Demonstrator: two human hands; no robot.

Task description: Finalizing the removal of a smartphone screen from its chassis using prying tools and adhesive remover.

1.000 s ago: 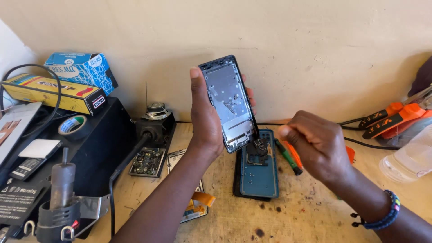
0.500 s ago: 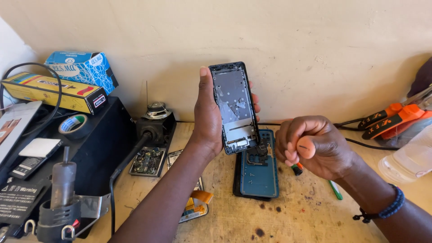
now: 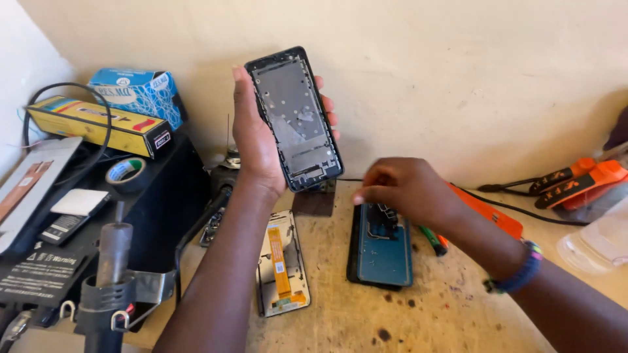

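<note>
Since the earlier frame, I note the right hand (image 3: 409, 193) has dropped from a raised fist onto the bench, and the left hand (image 3: 261, 140) has lifted the frame (image 3: 294, 117) slightly higher.

Nearest me, a hot-air stand (image 3: 111, 287) sits at the bench's left edge. The bench (image 3: 458, 314) is bare wood, scuffed and spotted with dark marks. On it lies an opened screen panel (image 3: 282, 265) with an orange flex strip, and just right of it a teal phone body (image 3: 383, 245), flat, long axis running away from me.

The right hand hovers over the top end of the phone body, fingers curled downward; I cannot tell whether it grips anything. A green screwdriver (image 3: 433, 240) lies just beside it, and an orange tool (image 3: 490, 212) behind the wrist.

The left hand is closed around the frame, thumb on its left edge, fingers on its right. The frame stands upright above the bench, long axis near vertical, top tilted slightly left, inner face toward me.

Farther off, a tape roll (image 3: 127, 171), a yellow box (image 3: 98, 124) and a blue box (image 3: 134, 91) sit left, against a plain cream wall (image 3: 458, 78).
</note>
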